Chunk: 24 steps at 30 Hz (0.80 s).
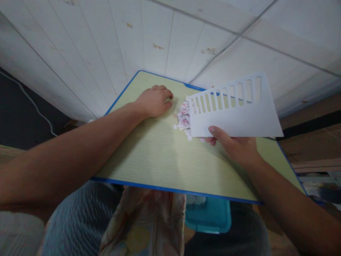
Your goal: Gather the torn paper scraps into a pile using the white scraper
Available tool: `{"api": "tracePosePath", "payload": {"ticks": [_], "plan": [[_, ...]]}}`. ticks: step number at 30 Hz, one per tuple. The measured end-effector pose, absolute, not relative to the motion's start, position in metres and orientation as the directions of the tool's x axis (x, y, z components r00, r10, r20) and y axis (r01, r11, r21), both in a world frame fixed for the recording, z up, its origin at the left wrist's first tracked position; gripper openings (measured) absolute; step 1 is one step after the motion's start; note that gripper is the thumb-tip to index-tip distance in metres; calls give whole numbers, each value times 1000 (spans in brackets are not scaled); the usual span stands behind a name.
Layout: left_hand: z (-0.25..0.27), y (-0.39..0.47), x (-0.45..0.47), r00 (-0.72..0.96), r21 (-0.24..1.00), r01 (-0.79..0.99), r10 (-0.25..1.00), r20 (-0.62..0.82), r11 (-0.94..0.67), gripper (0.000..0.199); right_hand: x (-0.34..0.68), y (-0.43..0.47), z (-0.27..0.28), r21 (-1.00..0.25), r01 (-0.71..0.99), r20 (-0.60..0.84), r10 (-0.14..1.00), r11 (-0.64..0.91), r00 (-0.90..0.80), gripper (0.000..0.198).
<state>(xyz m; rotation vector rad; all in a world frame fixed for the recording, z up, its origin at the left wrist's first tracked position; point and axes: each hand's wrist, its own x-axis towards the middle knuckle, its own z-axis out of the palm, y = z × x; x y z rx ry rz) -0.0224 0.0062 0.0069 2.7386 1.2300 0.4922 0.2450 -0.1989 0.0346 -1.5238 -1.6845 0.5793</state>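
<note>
My right hand (234, 145) grips a white sheet with a row of cut-out slots (234, 121) by its lower edge, thumb on top and fingers beneath. The slots shorten toward the sheet's left end, which tilts over a heap of small white and pink paper scraps (183, 119). Part of that heap is hidden under the sheet. Left of the scraps, my left hand (154, 101) rests on the board-like table (160, 156), fingers loosely bent, a gap between thumb and forefinger. Nothing shows in it.
Blue edging (160, 187) runs round the pale green tabletop. White plank wall (157, 28) stands close behind it, with a grey cable (226, 49) across. Below the near edge sit a teal plastic container (213, 217) and a patterned cloth (149, 224) over my lap.
</note>
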Motion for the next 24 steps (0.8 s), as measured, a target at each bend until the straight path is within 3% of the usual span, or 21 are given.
{"api": "tracePosePath", "payload": {"ticks": [10, 16, 24], "plan": [[1, 13, -24, 578, 253, 727, 768, 278, -639, 47, 250, -200, 37, -764, 623, 188, 981, 170, -39, 42], [1, 14, -27, 591, 253, 719, 761, 268, -648, 48, 257, -205, 41, -814, 573, 78, 995, 98, -59, 34], [-1, 17, -27, 577, 253, 728, 769, 276, -637, 46, 253, -205, 42, -824, 558, 204, 971, 101, 126, 41]]}}
